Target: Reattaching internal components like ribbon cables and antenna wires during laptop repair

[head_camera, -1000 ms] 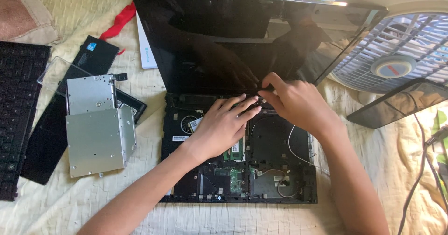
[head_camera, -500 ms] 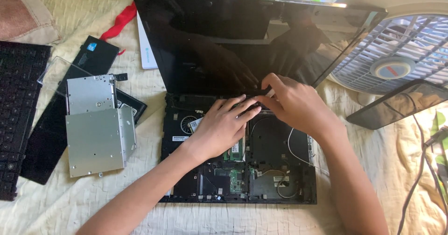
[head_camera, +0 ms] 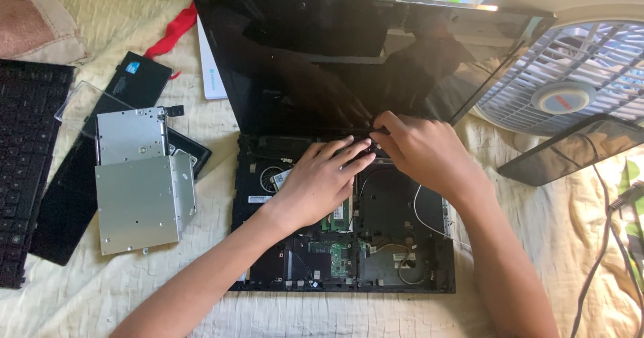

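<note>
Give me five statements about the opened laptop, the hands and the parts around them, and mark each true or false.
1. Both hands meet near the hinge of the opened laptop. True.
2. The left hand lies on the keyboard. False: it rests on the laptop's exposed base; the detached keyboard lies far left.
3. A silver drive lies left of the laptop. True.
4. The laptop screen is lit. False: it is dark.
5. The right hand holds the white fan. False: it is apart from it.
</note>
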